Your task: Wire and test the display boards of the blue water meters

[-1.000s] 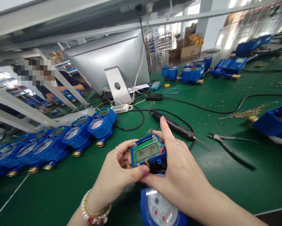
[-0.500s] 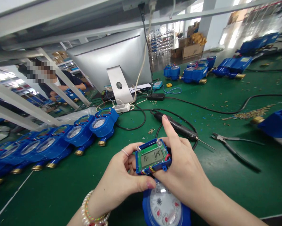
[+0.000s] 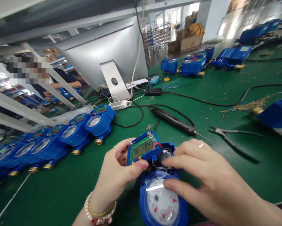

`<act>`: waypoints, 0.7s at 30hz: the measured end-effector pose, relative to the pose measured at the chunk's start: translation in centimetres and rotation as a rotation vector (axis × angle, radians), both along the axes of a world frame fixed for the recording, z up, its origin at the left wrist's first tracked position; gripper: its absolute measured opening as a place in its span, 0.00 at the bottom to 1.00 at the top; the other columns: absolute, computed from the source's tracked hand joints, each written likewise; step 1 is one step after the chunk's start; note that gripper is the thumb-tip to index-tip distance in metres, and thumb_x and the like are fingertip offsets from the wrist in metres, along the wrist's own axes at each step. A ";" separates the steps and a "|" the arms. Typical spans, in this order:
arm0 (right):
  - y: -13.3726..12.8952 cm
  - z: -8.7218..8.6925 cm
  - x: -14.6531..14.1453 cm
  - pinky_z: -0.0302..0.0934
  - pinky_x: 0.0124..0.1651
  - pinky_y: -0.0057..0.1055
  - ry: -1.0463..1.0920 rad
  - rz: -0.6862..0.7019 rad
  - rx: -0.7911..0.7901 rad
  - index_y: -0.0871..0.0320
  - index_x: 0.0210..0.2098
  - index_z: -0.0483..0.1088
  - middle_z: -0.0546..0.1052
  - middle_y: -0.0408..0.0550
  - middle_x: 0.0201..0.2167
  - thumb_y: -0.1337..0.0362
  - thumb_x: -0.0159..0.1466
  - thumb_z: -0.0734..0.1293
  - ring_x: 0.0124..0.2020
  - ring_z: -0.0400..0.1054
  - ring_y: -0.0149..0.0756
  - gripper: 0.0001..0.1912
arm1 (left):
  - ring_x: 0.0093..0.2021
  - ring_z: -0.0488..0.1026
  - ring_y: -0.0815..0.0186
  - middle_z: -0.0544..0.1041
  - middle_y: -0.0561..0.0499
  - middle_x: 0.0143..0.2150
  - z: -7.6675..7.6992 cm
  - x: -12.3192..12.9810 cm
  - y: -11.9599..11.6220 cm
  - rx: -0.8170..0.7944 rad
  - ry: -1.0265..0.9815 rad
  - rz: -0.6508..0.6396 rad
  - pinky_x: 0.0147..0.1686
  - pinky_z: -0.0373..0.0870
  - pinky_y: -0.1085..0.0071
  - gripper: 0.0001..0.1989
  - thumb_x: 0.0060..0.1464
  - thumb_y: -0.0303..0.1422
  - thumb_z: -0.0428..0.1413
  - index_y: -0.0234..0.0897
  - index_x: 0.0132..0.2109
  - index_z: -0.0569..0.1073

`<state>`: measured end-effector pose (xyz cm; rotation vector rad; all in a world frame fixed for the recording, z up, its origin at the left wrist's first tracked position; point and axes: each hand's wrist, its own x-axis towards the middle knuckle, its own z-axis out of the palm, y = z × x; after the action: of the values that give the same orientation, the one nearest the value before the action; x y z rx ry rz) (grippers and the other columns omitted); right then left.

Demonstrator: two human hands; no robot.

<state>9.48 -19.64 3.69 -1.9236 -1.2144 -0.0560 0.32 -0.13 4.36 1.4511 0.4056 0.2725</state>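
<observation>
Near the front edge of the table [image 3: 48,194], the left hand [image 3: 119,175] pinches the display module [image 3: 143,149] — unseated from the open meter [image 3: 162,201]. The right hand [image 3: 202,169], fingers parted, touches inside, seemingly gripping nothing.

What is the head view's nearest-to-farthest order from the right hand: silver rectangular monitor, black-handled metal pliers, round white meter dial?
1. Meter dial, beside the right hand's thumb.
2. Pliers, ahead, rightward.
3. Monitor, back left.
</observation>
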 end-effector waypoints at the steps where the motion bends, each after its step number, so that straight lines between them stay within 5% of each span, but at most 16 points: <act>1: 0.1 -0.1 -0.3 0.56 0.42 0.36 -0.030 0.030 -0.030 0.53 0.40 0.74 0.73 0.44 0.35 0.64 0.61 0.71 0.38 0.65 0.39 0.08 | 0.37 0.79 0.63 0.82 0.49 0.39 -0.2 0.0 0.0 0.005 -0.004 0.010 0.36 0.76 0.76 0.23 0.39 0.30 0.70 0.36 0.45 0.76; 6: 1.6 0.1 -0.1 0.52 0.39 0.37 -0.050 0.132 -0.201 0.56 0.34 0.76 0.73 0.44 0.31 0.67 0.64 0.67 0.35 0.64 0.38 0.05 | 0.37 0.77 0.66 0.81 0.51 0.40 -0.6 0.0 0.0 0.002 -0.020 0.049 0.38 0.73 0.78 0.22 0.38 0.30 0.71 0.39 0.44 0.78; 11: 2.4 0.3 1.1 0.49 0.36 0.32 0.081 0.054 -0.159 0.56 0.30 0.75 0.72 0.41 0.26 0.70 0.64 0.67 0.31 0.62 0.34 0.07 | 0.36 0.77 0.64 0.81 0.49 0.39 -0.6 0.1 -0.5 -0.022 0.001 0.126 0.36 0.72 0.76 0.24 0.34 0.34 0.71 0.36 0.43 0.78; 14: 2.8 0.3 0.5 0.48 0.35 0.34 0.046 0.076 -0.182 0.57 0.32 0.73 0.74 0.42 0.29 0.67 0.63 0.68 0.32 0.62 0.36 0.02 | 0.39 0.77 0.62 0.81 0.48 0.41 -0.8 0.1 -0.5 -0.008 -0.009 0.124 0.38 0.71 0.76 0.26 0.34 0.35 0.72 0.36 0.44 0.78; 17: 3.3 0.3 -0.4 0.45 0.35 0.35 -0.010 0.108 -0.206 0.57 0.34 0.71 0.75 0.43 0.32 0.60 0.61 0.70 0.33 0.63 0.39 0.08 | 0.43 0.76 0.61 0.80 0.49 0.43 -1.1 -0.1 -0.2 0.009 -0.013 0.113 0.42 0.70 0.75 0.24 0.36 0.36 0.71 0.38 0.44 0.78; 21: 4.3 0.1 -0.9 0.43 0.35 0.35 -0.040 0.085 -0.157 0.57 0.26 0.69 0.73 0.42 0.26 0.59 0.59 0.72 0.33 0.63 0.39 0.11 | 0.48 0.74 0.59 0.79 0.49 0.47 -1.4 -0.5 0.3 0.023 0.008 0.059 0.44 0.69 0.75 0.25 0.39 0.36 0.70 0.40 0.47 0.77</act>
<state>8.62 -15.31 3.76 -2.0112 -1.3611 0.0477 -0.14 0.19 2.94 1.4650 0.4535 0.3204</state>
